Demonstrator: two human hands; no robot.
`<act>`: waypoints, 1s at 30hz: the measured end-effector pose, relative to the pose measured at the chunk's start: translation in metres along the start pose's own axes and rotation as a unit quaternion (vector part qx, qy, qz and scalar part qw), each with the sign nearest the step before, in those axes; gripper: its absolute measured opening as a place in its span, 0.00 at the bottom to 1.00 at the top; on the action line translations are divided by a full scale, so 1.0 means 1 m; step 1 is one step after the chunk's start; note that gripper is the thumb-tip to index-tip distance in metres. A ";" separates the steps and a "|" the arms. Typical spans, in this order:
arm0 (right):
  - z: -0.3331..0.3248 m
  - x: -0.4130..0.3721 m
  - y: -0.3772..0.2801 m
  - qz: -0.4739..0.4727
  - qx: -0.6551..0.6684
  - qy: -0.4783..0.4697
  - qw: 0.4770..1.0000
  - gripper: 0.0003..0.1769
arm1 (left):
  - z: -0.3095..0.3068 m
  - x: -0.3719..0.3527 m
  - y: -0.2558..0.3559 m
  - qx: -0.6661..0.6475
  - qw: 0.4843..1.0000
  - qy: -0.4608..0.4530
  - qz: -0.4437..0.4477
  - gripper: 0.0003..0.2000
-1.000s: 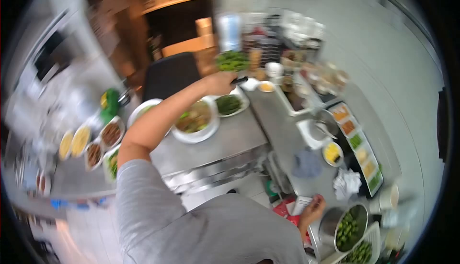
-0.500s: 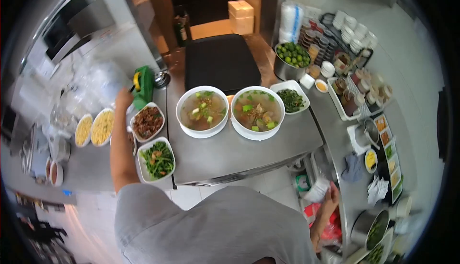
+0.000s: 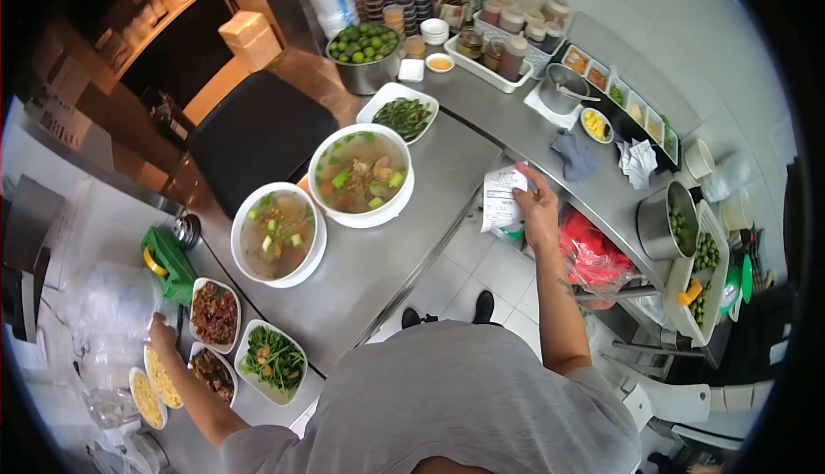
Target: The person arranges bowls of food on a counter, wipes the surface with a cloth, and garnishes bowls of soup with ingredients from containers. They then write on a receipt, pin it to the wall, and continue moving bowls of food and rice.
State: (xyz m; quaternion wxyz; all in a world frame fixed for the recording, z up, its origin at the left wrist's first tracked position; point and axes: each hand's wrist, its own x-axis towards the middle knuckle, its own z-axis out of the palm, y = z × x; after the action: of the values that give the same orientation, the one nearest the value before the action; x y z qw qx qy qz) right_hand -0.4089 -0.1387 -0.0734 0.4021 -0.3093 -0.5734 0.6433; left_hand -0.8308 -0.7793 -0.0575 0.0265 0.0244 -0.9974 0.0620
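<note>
My right hand (image 3: 539, 205) pinches a printed paper slip (image 3: 501, 200) over the gap beside the right counter. My left hand (image 3: 161, 333) reaches to the left, beside clear plastic bags (image 3: 110, 302) and a green tape dispenser (image 3: 171, 264); its fingertips are too small to read. Near it are a dish of browned meat (image 3: 216, 314), a second dark meat dish (image 3: 212, 373), a dish of greens (image 3: 272, 362) and oval yellow dishes (image 3: 163, 379). Two white soup bowls, one left (image 3: 277, 235) and one right (image 3: 361, 173), stand on the steel counter (image 3: 378, 255).
Behind the bowls are a black chair (image 3: 258, 134), a dish of dark greens (image 3: 402, 119) and a pot of green limes (image 3: 363, 53). Sauce bottles (image 3: 513, 57) line the back. At right are a grey cloth (image 3: 574, 156), a steel pot (image 3: 660, 226) and a red bag (image 3: 591, 250).
The view has turned to the right. My right hand has raised the paper slip, and its print now shows. My left hand is lower, beside the plastic bags.
</note>
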 end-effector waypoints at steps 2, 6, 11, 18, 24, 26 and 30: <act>-0.006 0.006 -0.005 -0.024 -0.001 0.000 1.000 0.25 | -0.010 0.009 0.008 -0.003 1.000 0.014 -0.006 0.17; -0.026 0.021 -0.003 -0.059 -0.003 0.020 0.998 0.27 | -0.075 -0.006 0.074 -0.061 0.980 0.166 0.090 0.12; -0.035 0.045 -0.028 -0.078 0.030 -0.005 0.996 0.31 | -0.170 -0.108 0.242 -0.295 0.868 0.209 0.340 0.12; -0.091 0.081 -0.040 -0.117 -0.087 -0.014 0.989 0.34 | -0.177 -0.271 0.427 -0.243 0.735 0.092 0.626 0.12; -0.160 0.103 -0.065 -0.205 -0.176 0.126 0.954 0.25 | -0.082 -0.330 0.509 -0.238 0.748 -0.038 0.619 0.13; -0.200 0.124 -0.074 -0.262 -0.216 0.212 0.916 0.20 | -0.044 -0.330 0.517 -0.237 0.787 -0.023 0.570 0.13; -0.283 0.172 -0.078 -0.320 -0.290 0.408 0.805 0.15 | -0.021 -0.337 0.518 -0.331 0.802 0.076 0.492 0.14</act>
State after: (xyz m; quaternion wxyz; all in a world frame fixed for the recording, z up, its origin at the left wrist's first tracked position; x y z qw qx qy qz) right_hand -0.2370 0.1514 -0.0286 0.6733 -0.4444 -0.5829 0.0970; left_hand -0.5206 -0.2477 -0.1190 0.0747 -0.4849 -0.8300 -0.2652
